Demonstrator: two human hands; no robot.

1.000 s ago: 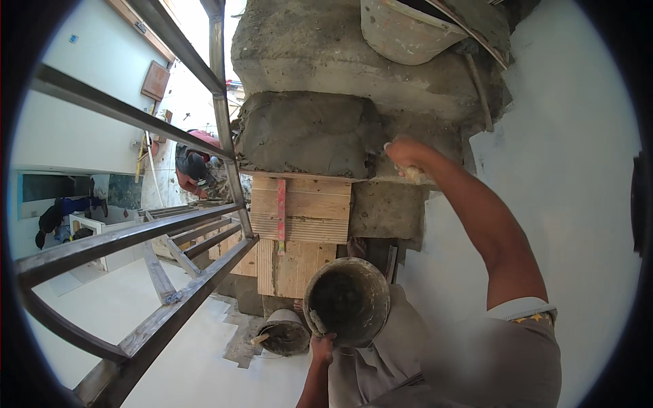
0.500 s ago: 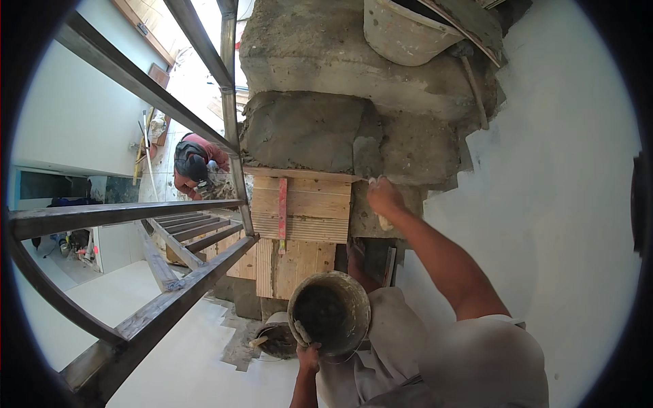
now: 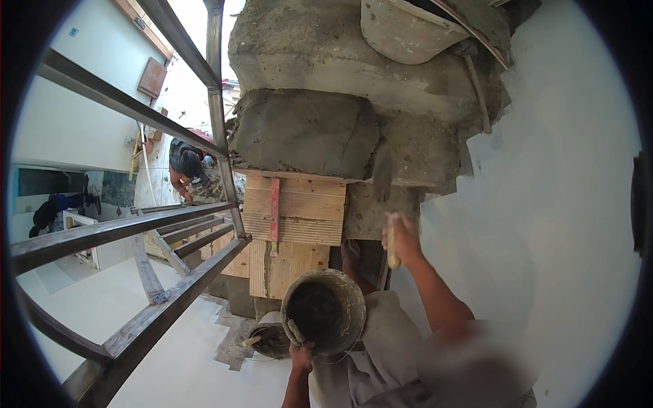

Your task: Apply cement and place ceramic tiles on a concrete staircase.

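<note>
My right hand (image 3: 403,239) is closed round the wooden handle of a trowel (image 3: 383,178), whose grey blade points away from me, beside the right edge of a wet mortar bed (image 3: 303,129). That bed covers a step and looks fairly smooth on top. Close to my body, my left hand (image 3: 301,353) grips the near-left rim of a mortar-stained bucket (image 3: 359,309), where a stubby grip sticks up. Dark grey mortar shows inside it. Below the bed, wood-patterned tiles (image 3: 292,197) cover a step, with a red level (image 3: 275,211) lying across them.
A metal stair railing (image 3: 170,285) runs along the left. A second bucket (image 3: 272,340) with a wooden-handled tool stands beside the first. Higher up sits a large mortar tub (image 3: 401,34). A white wall (image 3: 517,238) bounds the right. A co-worker (image 3: 185,163) crouches on the floor below.
My right hand has drawn the trowel back toward me, off the mortar bed's right edge. My left hand keeps its hold on the bucket. The view has shifted slightly.
</note>
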